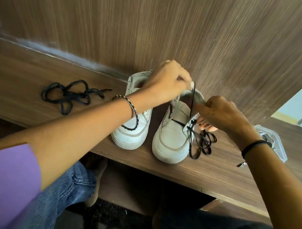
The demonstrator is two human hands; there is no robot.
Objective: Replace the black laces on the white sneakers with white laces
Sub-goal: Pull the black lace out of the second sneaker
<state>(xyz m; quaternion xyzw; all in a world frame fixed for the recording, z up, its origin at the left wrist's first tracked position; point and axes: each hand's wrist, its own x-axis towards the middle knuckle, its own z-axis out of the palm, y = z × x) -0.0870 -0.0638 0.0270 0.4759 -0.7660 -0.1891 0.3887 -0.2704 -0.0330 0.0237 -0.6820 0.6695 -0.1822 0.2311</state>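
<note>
1. Looking down, we find two white sneakers side by side on the tabletop (12, 94), toes toward us: left sneaker (132, 133) and right sneaker (172, 138).
2. The left hand (165, 84) is raised over the right sneaker's collar. Its grip is closed, pinching the black lace (192, 101), which runs taut up from the eyelets.
3. The lace crosses the lower eyelets of the right sneaker. Its slack lies in loops on the tabletop, against that sneaker's outer side.
4. The right hand (224, 115) holds the right sneaker, its grip curled on the outer eyelet flap.
5. A loose lace (69, 94) lies heaped left of the left sneaker, apart from it.
6. A clear box (279, 147) sits beside the right wrist.
</note>
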